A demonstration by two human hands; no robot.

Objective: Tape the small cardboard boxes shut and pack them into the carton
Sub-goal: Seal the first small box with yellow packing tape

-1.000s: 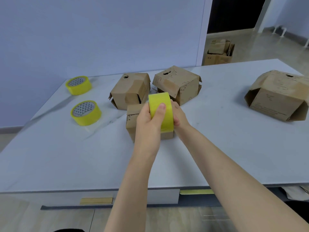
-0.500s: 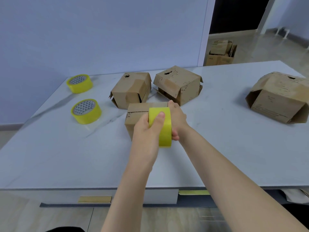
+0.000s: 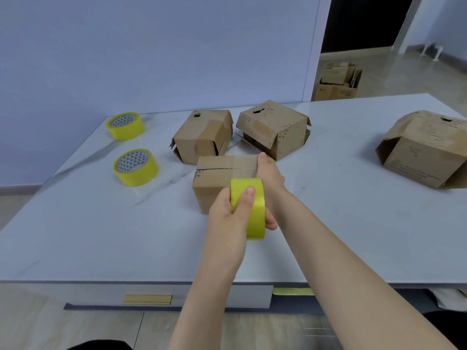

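your left hand (image 3: 225,215) is gripping the yellow tape roll (image 3: 256,218), small box (image 3: 214,178) just behind that grip, your right hand (image 3: 271,175) is clasping its right end

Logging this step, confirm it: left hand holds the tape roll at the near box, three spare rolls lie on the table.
Not three: the head view shows two, a far spare roll and a near spare roll, on the table. The left hand does hold the tape roll at the near box.
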